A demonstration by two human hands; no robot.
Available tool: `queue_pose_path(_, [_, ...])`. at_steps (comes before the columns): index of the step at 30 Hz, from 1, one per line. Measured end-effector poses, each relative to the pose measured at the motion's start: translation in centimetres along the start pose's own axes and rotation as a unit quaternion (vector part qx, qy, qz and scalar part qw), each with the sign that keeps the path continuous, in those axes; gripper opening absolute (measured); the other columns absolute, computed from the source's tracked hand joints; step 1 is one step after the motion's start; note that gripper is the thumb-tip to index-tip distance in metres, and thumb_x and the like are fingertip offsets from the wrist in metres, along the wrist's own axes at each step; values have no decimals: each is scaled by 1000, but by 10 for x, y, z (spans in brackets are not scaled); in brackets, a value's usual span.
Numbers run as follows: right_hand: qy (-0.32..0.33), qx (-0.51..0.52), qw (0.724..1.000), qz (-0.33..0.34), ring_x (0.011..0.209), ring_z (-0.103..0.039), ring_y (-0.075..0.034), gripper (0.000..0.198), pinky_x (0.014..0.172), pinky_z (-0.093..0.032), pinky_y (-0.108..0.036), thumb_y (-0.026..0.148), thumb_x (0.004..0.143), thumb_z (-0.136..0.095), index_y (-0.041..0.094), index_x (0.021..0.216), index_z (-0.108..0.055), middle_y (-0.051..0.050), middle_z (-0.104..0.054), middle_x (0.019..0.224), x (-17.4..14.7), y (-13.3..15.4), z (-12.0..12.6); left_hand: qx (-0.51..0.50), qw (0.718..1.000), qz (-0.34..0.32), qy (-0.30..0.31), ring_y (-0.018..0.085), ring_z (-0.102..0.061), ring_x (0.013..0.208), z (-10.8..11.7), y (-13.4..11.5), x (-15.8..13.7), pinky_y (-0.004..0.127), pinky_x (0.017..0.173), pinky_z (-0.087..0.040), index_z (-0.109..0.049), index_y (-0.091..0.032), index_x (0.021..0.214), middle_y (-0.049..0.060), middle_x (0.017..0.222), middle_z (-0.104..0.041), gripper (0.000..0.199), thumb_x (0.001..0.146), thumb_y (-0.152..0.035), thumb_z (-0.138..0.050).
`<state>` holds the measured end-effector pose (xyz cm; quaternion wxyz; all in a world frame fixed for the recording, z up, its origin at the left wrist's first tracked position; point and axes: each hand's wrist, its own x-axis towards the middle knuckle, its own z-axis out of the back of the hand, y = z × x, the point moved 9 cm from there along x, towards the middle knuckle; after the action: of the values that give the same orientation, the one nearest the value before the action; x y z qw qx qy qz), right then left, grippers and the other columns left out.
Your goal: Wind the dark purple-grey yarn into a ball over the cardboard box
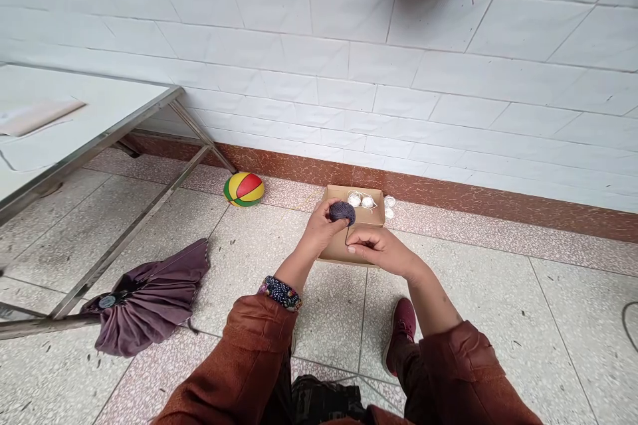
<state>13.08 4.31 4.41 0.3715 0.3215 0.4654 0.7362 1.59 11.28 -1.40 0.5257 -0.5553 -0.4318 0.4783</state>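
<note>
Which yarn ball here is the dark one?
The dark grey-purple ball held in the left hand; the two white balls inside the cardboard box are pale.

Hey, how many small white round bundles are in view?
4 bundles: two side by side in the open brown cardboard box, two just outside its right edge. Others may hide behind the left hand.

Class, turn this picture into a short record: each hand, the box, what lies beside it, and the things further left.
Left hand: holds a dark yarn ball
Right hand: pinches the yarn strand
Cardboard box: open, on the floor, white thread balls inside
Right of box: white round items
Left of box: multicoloured ball
Far left: purple umbrella, metal-framed table
</note>
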Motion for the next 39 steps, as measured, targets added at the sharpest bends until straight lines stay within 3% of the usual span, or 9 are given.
queue_pose_path(4, [-127, 43, 991, -20, 74, -57, -16, 21, 70, -46, -29, 42, 94, -60, 23, 90, -69, -1, -66, 84, -4, -6, 31, 47, 995, -35, 86, 23, -60, 102, -17, -6, -7, 38, 89, -49, -61, -23, 128, 9, 121, -57, 67, 62, -17, -75])
queue_pose_path(8, [-267, 26, 962, -51, 70, -53, -16, 24, 67, -43, -29, 44, 93, -59, 22, 87, -66, 0, -61, 78, -15, -29, 62, 15, 969, -24, 245, 20, -60, 97, -47, -11, -28, 36, 85, -48, -40, -33, 151, 7, 122, -58, 93, 66, -12, -72])
queue_pose_path(12, [-294, -3, 952, -88, 71, -52, -17, 27, 68, -42, -28, 47, 92, -58, 21, 85, -65, -1, -60, 78, -17, -46, 67, -98, 938, -30, 330, 25, -56, 118, -61, -23, -42, 38, 97, -44, -44, -34, 149, 8, 137, -55, 89, 68, -14, -75])
queue_pose_path(16, [-269, -31, 957, -104, 70, -53, -18, 25, 66, -41, -28, 42, 91, -54, 22, 80, -63, -1, -61, 76, -12, -54, 58, -218, 932, -34, 288, 27, -51, 128, -51, -25, -33, 37, 107, -38, -66, -25, 130, 8, 139, -58, 61, 70, -20, -79])
queue_pose_path(23, [-190, -134, 971, -54, 74, -58, -19, 17, 69, -44, -30, 28, 92, -53, 22, 78, -61, -2, -63, 76, -2, -44, 34, -265, 952, 18, 152, 22, -59, 112, -24, -11, -10, 35, 97, -44, -67, -24, 122, 7, 122, -65, 53, 71, -20, -79])
queue_pose_path(28, [-79, -91, 992, 20, 75, -60, -16, 16, 73, -46, -30, 28, 97, -54, 22, 88, -66, -2, -67, 83, 4, -9, 8, -122, 992, 7, 26, 19, -61, 101, -2, -1, 2, 36, 96, -46, -64, -21, 122, 6, 113, -66, 55, 68, -19, -76])
queue_pose_path(30, [-77, -52, 995, 34, 75, -62, -16, 14, 72, -47, -30, 29, 96, -57, 23, 90, -67, -1, -68, 85, 3, 4, 10, -34, 999, -16, 0, 19, -61, 99, 3, -2, 4, 36, 94, -47, -64, -21, 121, 7, 118, -62, 57, 65, -17, -74])
queue_pose_path(35, [-203, -18, 979, 24, 80, -62, -18, 14, 75, -48, -31, 33, 95, -61, 23, 90, -70, -2, -68, 86, -8, 7, 45, 47, 995, -57, 70, 24, -59, 106, -11, -4, -1, 36, 87, -50, -62, -22, 127, 9, 124, -55, 66, 62, -14, -72])
queue_pose_path(39, [-297, -18, 955, -14, 73, -56, -17, 17, 70, -44, -30, 36, 94, -60, 23, 87, -68, -1, -64, 80, -18, -12, 68, 28, 976, -28, 213, 21, -59, 100, -40, -5, -19, 35, 86, -49, -46, -30, 147, 8, 124, -57, 90, 63, -10, -71])
